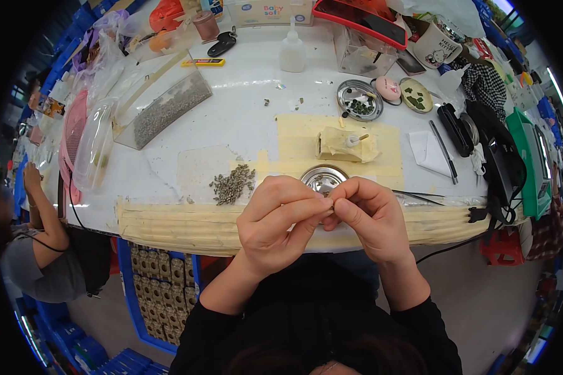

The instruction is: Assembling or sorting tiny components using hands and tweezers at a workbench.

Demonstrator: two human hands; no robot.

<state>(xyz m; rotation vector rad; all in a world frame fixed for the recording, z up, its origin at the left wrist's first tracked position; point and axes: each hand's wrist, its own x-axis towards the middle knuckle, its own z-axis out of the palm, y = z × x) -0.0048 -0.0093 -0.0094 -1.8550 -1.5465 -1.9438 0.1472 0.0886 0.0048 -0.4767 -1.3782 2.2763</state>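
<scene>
Both left hand and right hand are pinching a tiny, half-hidden piece; a greyish pile is lying left of them, a metal dish just beyond.

From my end I can't make out the small piece pinched between the left hand and the right hand; fingertips cover most of it. Those hands also hide the near side of the metal dish. Bits in the grey-brown pile are too small for me to identify. The upper edge crops the pale box, the tabletop covers part of the blue crate, and the co-worker's head blurs into darkness.
</scene>
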